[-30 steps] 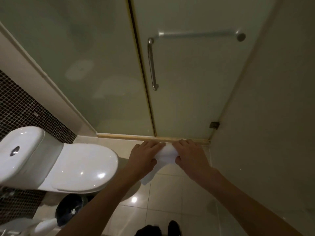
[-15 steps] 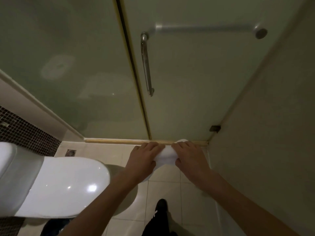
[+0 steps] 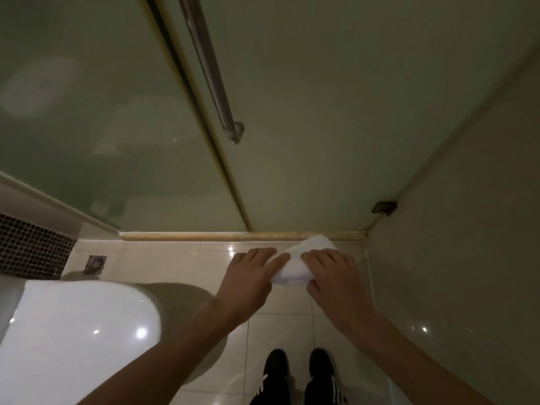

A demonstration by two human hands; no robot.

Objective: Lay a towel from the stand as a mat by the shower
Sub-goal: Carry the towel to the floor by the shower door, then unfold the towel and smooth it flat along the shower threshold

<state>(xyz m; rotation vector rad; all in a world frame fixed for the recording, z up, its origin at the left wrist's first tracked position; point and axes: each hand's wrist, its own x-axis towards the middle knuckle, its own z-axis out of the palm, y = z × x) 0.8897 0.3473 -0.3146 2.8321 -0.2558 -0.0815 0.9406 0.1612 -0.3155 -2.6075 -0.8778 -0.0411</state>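
Note:
A folded white towel (image 3: pixel 301 263) is held above the tiled floor just in front of the shower threshold (image 3: pixel 204 236). My left hand (image 3: pixel 251 277) grips its left side and my right hand (image 3: pixel 333 276) grips its right side. Most of the towel is bunched between the two hands, with one rounded corner sticking out toward the frosted glass shower door (image 3: pixel 306 127). Whether the towel touches the floor cannot be told.
A white toilet (image 3: pixel 76 340) with its lid down fills the lower left. A floor drain (image 3: pixel 95 263) sits near the dark mosaic wall (image 3: pixel 29 247). The door's metal handle (image 3: pixel 213 83) hangs above. A plain wall (image 3: pixel 467 229) closes the right. My black shoes (image 3: pixel 298 372) stand on the tiles.
The view has dropped closer to the floor and tilted down, so both shoes show. Both hands keep hold of the towel, now slightly lower and nearer the right wall.

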